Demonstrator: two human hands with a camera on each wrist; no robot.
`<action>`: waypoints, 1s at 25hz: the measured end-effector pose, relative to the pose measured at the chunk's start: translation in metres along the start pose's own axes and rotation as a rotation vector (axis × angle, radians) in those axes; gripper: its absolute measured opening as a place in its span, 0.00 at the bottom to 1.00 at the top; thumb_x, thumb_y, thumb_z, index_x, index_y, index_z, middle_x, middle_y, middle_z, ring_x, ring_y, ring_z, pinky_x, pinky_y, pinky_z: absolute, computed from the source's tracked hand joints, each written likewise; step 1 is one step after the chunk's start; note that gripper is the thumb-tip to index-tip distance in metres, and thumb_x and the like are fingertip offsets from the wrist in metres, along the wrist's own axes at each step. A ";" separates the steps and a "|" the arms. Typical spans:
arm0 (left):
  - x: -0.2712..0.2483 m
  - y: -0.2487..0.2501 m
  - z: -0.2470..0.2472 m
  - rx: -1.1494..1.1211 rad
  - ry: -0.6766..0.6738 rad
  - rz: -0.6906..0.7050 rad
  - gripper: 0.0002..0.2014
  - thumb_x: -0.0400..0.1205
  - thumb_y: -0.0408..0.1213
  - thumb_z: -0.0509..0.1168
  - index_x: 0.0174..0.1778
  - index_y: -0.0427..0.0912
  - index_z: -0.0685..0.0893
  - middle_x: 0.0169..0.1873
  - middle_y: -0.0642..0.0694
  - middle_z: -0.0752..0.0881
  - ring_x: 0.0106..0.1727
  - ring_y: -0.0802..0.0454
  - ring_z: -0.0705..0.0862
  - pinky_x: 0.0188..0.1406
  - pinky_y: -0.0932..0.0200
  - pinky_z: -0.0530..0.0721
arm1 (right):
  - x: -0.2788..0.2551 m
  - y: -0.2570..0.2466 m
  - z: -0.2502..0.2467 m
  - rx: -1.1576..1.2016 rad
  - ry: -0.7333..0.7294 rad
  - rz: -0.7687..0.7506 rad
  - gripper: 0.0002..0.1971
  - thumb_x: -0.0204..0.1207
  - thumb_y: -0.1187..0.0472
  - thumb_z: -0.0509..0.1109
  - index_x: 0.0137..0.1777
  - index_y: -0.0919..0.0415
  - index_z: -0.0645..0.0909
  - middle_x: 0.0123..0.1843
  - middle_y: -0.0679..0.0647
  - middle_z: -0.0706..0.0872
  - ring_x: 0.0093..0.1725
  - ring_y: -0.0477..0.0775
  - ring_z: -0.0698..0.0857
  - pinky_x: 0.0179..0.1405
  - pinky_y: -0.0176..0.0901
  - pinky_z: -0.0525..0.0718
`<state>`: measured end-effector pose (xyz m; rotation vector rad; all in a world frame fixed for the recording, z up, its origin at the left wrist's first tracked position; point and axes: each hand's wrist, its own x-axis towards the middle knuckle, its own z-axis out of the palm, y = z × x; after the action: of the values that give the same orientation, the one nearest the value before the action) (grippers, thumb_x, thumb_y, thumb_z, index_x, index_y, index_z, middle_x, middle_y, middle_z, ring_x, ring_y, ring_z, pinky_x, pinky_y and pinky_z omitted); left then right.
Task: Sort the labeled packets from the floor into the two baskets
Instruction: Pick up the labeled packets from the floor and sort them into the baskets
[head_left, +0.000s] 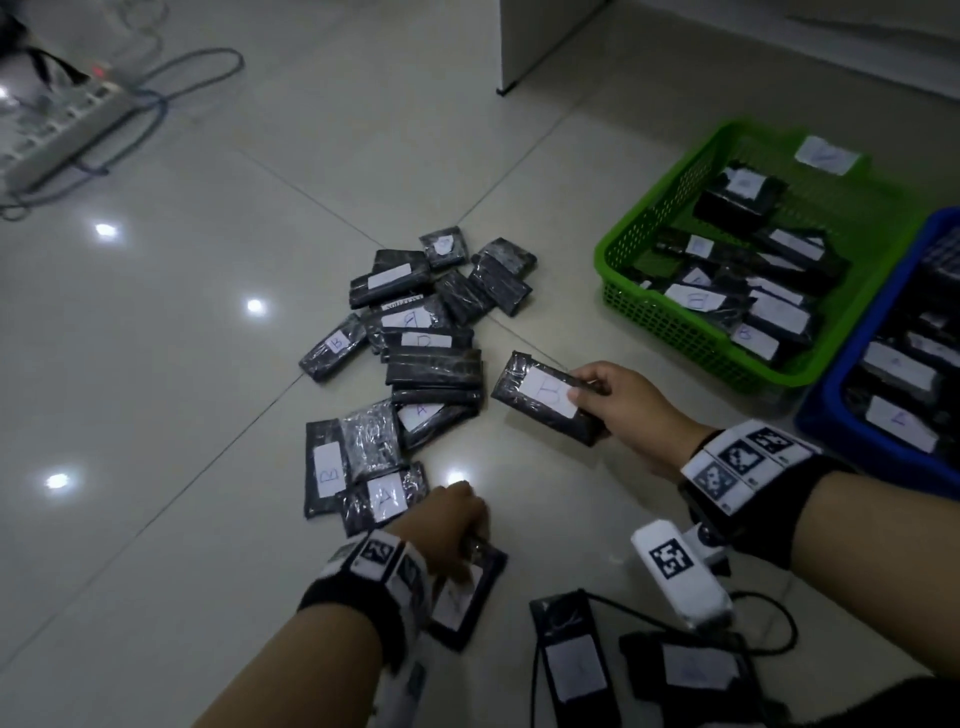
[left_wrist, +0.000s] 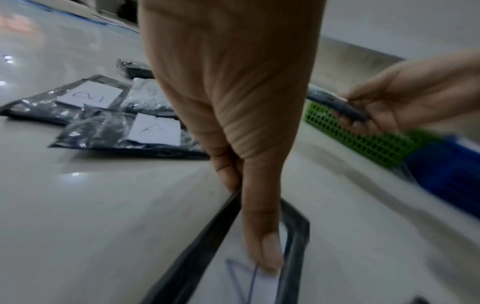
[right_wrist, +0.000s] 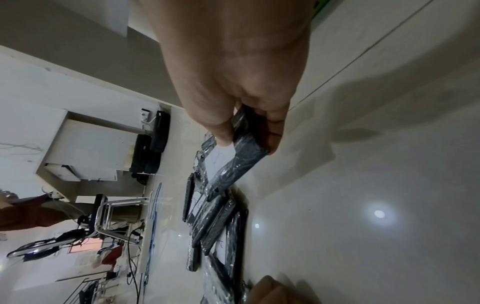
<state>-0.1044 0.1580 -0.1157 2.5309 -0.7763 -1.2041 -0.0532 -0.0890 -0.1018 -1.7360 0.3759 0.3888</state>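
Nearest you, two flat black plastic-wrapped packets with white paper labels (head_left: 574, 670) lie on the glossy pale floor tiles (head_left: 171, 364) close to your body, not yet sorted. Just beyond them your left hand (head_left: 449, 525) pinches the top edge of another black wrapped packet (head_left: 462, 597), thumb laid over its white label; the letter looks like an A, though blur leaves some doubt. Your right hand (head_left: 618, 402) grips a black packet marked B (head_left: 545, 397) by one end, lifted above the floor between the pile and the baskets.

Judging by how things lie, you are partway through, perhaps near the middle. Your green perforated plastic basket (head_left: 670, 322) already holds a good layer of packets, several showing B. Your blue plastic basket (head_left: 831, 410) beside it holds more, only partly in view. What remains is the loose heap of black wrapped packets (head_left: 415, 332) in mid-floor, several labelled A or B and some lying label-down, which you will likely need to turn over before reading.
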 end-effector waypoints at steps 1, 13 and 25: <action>0.004 -0.004 -0.005 -0.075 0.020 -0.022 0.24 0.60 0.37 0.82 0.51 0.44 0.85 0.54 0.45 0.80 0.55 0.47 0.80 0.51 0.60 0.78 | 0.000 -0.003 0.002 -0.018 -0.002 -0.019 0.08 0.79 0.65 0.68 0.57 0.59 0.80 0.49 0.59 0.86 0.42 0.50 0.84 0.36 0.39 0.80; 0.043 0.056 -0.096 -1.549 0.508 0.009 0.11 0.80 0.28 0.67 0.57 0.34 0.78 0.52 0.33 0.85 0.50 0.40 0.86 0.48 0.47 0.89 | -0.014 -0.027 -0.060 0.158 0.203 -0.106 0.06 0.81 0.61 0.66 0.56 0.59 0.79 0.51 0.55 0.82 0.41 0.54 0.82 0.23 0.42 0.82; 0.109 0.140 -0.120 -1.677 0.539 0.129 0.15 0.81 0.28 0.63 0.64 0.36 0.80 0.53 0.38 0.86 0.47 0.48 0.86 0.46 0.57 0.88 | -0.005 -0.025 -0.159 0.274 0.352 -0.092 0.11 0.81 0.69 0.60 0.54 0.57 0.81 0.43 0.54 0.87 0.28 0.49 0.83 0.20 0.38 0.81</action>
<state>-0.0060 -0.0208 -0.0513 1.1724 0.2406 -0.5273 -0.0378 -0.2396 -0.0481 -1.5430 0.5719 -0.0393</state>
